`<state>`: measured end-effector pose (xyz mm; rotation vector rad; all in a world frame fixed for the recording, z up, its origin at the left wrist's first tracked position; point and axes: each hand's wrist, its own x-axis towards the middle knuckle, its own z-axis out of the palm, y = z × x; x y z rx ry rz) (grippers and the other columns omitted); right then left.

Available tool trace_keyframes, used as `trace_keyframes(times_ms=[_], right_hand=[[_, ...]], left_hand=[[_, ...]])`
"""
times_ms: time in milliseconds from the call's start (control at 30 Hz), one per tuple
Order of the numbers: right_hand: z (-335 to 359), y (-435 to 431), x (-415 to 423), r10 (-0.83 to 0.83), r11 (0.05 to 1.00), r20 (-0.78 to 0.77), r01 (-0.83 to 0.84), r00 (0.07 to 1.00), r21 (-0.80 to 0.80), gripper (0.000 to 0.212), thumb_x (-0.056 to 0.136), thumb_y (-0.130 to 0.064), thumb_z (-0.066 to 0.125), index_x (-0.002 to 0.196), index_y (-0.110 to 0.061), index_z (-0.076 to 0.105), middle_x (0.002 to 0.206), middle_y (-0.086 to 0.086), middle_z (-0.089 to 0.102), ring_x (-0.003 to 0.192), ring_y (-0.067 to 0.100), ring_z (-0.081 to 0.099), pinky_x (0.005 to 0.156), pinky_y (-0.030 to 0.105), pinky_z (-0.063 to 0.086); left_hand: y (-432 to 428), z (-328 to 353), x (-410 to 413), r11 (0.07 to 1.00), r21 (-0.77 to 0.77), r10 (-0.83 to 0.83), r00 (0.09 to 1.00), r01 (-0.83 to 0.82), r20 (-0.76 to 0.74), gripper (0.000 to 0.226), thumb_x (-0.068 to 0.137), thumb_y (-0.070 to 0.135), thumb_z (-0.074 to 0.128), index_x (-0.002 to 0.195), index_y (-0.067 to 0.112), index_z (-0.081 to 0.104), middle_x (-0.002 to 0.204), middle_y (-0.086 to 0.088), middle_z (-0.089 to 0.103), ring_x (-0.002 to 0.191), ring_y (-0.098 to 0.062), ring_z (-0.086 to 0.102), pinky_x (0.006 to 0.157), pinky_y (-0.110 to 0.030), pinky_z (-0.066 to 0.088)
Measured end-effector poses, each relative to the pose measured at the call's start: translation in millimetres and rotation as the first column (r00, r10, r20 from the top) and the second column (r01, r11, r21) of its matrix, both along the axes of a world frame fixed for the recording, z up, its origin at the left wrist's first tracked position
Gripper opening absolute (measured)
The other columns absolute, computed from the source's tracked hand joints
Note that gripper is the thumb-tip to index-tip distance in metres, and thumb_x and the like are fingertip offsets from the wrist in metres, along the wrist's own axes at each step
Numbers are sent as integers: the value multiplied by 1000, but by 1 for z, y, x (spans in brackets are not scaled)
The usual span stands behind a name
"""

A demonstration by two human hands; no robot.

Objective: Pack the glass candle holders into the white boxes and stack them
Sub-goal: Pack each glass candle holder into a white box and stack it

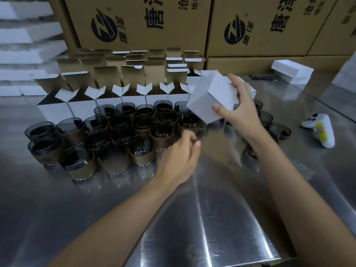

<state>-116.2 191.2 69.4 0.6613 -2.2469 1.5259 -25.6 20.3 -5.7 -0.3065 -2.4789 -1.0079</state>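
Step in hand: the person is carrying one closed white box (pixel 212 97) away from the packing spot; judging by its shut flaps, it is already filled and is heading for a stack.
Right hand (pixel 240 112): its grip is clamping the closed white box, thumb pressing the near face and fingers wrapping over the top edge.
Box position: it is hanging tilted in the air, above the right end of the glass cluster and touching nothing but the hand.
Left hand (pixel 181 158): it is hovering low over the desk (pixel 212 218), just beside the nearest glasses, with its back to the camera. The fingers are curling away and blurring, so I cannot tell whether the grip is apart or closing on something.
Glass candle holders (pixel 115 135): many smoky glasses are standing upright on the desk in close rows, most wearing brown sleeves and waiting to be packed.
Open white boxes (pixel 115 97): a row is standing just behind the glasses, flaps up, with more rows behind.
Surroundings: brown cartons (pixel 144 26) are lining the back; a white controller (pixel 319 130) is lying on the right of the desk.
Next move: it is probably calling for levelling the box and setting it squarely on a stack, while the left hand is reaching for another glass.
Risk: the tilt is leaving the glass inside free to shift.
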Motion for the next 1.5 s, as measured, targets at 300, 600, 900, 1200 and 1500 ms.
trace_keyframes(times_ms=[300,600,900,1200,1500], right_hand=[[25,-27,-114,-222,906,-200,278,954,319,75,70,-14,80,136,-15,44,138,5,40,128,21,30,102,24,26],[22,-49,-179,-175,876,-187,240,967,419,77,79,-3,72,147,-10,35,150,9,32,141,25,22,109,21,15],[40,-56,-209,-89,697,-63,107,994,709,69,87,-13,68,148,-18,37,153,15,28,142,32,23,114,40,23],[12,-63,-215,-138,607,122,-14,983,795,45,102,-8,31,143,-15,48,153,10,38,143,30,28,120,39,11],[19,-64,-225,-226,902,173,139,959,408,39,95,3,37,117,-6,67,132,10,60,119,20,54,87,14,37]], left_hand=[[7,3,-21,964,-264,33,991,2,128,15,95,25,44,91,17,57,88,-5,67,82,-30,61,70,-41,48],[7,-5,-31,955,-295,64,990,-25,126,20,97,30,40,93,17,55,84,-5,66,80,-31,62,70,-42,48],[7,-6,-34,957,-289,54,993,-22,103,18,97,31,38,90,20,50,85,-5,66,79,-31,62,65,-36,40],[7,-6,-34,965,-261,42,991,-7,127,16,96,32,39,83,23,40,84,-4,66,79,-32,61,61,-35,33],[6,-9,-36,964,-265,52,991,-18,122,18,95,33,38,88,22,50,82,0,65,78,-27,61,61,-34,36]])
